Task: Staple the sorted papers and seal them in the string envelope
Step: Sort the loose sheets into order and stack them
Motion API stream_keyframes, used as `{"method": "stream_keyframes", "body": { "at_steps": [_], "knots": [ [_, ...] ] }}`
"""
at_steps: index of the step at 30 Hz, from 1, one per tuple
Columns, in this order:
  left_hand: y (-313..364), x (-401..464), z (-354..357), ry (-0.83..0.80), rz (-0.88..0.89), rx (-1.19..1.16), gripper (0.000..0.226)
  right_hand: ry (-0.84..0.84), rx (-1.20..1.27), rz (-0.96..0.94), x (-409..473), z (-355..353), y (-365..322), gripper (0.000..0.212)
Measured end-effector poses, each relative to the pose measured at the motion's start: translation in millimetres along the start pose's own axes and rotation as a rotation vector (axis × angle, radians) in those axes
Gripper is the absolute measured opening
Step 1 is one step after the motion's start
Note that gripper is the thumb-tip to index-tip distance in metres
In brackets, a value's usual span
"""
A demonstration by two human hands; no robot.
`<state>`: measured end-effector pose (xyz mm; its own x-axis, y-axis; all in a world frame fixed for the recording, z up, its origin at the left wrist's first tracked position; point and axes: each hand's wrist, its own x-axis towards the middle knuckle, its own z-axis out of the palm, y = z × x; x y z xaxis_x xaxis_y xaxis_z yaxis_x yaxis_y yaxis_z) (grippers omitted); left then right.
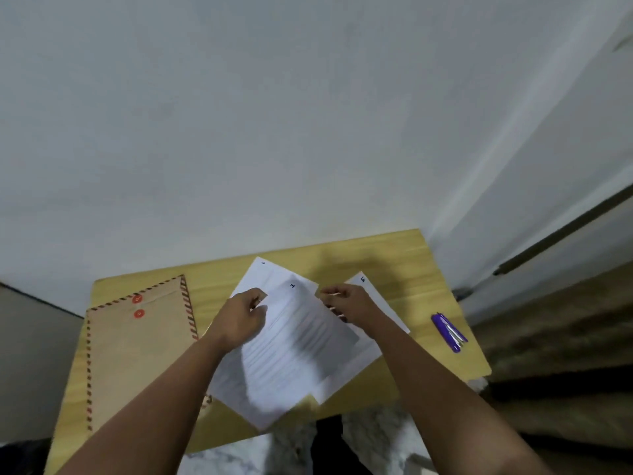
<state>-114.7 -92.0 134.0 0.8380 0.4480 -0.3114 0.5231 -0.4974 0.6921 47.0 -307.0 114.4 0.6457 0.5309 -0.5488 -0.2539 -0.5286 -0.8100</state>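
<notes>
Several white printed papers (294,351) lie fanned and overlapping in the middle of a small wooden table (404,265). My left hand (239,318) pinches the left edge of the top sheet, numbered 1. My right hand (349,301) grips that sheet's right edge; the sheet is blurred. Another sheet, numbered 5, pokes out behind my right hand. A brown string envelope (137,351) with two red buttons and a striped border lies flat at the table's left. A purple stapler (448,332) rests near the right edge, apart from both hands.
A pale wall rises directly behind the table. Dark flooring and a skirting rail run along the right. A marbled floor shows below the table's front edge.
</notes>
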Motion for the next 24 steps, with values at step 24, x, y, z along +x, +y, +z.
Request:
{"method": "stream_keyframes", "body": {
  "at_steps": [24],
  "knots": [
    [-15.5, 69.4, 38.3, -0.104, -0.182, -0.029, 0.017, 0.307, -0.837, 0.312, 91.4, -72.2, 83.3, 0.075]
  ]
}}
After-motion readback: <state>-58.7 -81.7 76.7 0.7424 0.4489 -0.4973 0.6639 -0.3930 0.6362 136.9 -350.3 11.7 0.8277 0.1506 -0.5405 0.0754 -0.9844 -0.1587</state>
